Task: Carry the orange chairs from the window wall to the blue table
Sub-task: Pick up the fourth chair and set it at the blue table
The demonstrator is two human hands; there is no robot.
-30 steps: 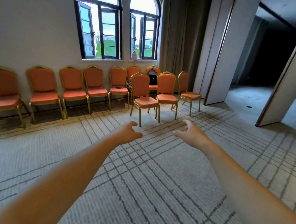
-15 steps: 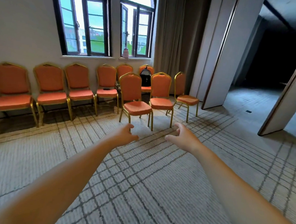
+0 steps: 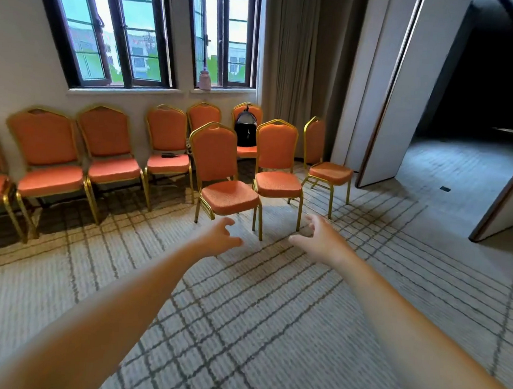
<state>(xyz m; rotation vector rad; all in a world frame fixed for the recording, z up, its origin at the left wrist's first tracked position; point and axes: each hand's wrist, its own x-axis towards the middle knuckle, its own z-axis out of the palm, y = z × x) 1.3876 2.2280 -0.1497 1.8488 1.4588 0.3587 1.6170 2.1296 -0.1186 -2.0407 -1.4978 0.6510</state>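
1. Both arms reach toward the front chair (image 3: pixel 218 162), which stands pulled out from the window wall with its seat facing the person.
2. The left hand (image 3: pixel 219 237) hovers just short of that chair's seat edge. Its fingers are loosely curled and it holds nothing.
3. The right hand (image 3: pixel 321 237) hovers to the chair's right, near its right front leg, and is just as loose and empty. Neither hand touches the chair.
4. A second chair (image 3: pixel 277 156) stands close on the front chair's right; I cannot tell whether the seats touch. A third chair (image 3: pixel 325 171) sits further right, turned sideways.
5. The row (image 3: pixel 108 143) lines the wall behind the front chair and to its left. The blue table is not in view.
6. Likely trouble:
   - A lift by the padded seat alone gives a poor hold, and the chair may tip backward or slip. The gold frame looks the safer place to take it.
   - If the front chair swings right as it rises, its legs can catch the second chair's frame and drag or topple it.
   - If it swings back, it can knock the row chair behind it, where a backpack (image 3: pixel 245 130) sits and could fall.
   - A carried chair blocks the view of the floor, so the feet may strike the neighbouring chairs' legs while the person turns away.
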